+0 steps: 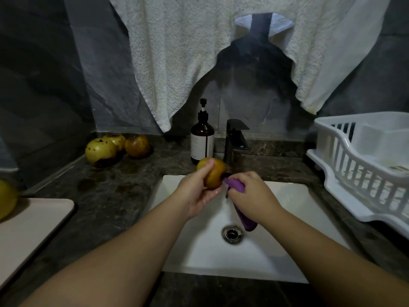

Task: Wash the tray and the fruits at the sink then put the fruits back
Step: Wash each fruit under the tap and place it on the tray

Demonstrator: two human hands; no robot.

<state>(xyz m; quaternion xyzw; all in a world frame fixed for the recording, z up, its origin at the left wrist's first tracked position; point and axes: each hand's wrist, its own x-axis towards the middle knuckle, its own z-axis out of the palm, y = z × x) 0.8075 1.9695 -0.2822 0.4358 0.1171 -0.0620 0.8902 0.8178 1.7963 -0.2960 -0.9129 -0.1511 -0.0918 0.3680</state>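
Observation:
My left hand grips a yellow-brown fruit over the white sink, just in front of the black tap. My right hand holds a purple brush whose head touches the fruit's right side. Three more spotted yellow fruits lie on the dark counter at the back left. A pale tray sits at the left edge with one yellow fruit on it.
A brown soap pump bottle stands left of the tap. A white dish rack fills the counter on the right. White towels hang over the back wall. The drain lies in the sink's middle.

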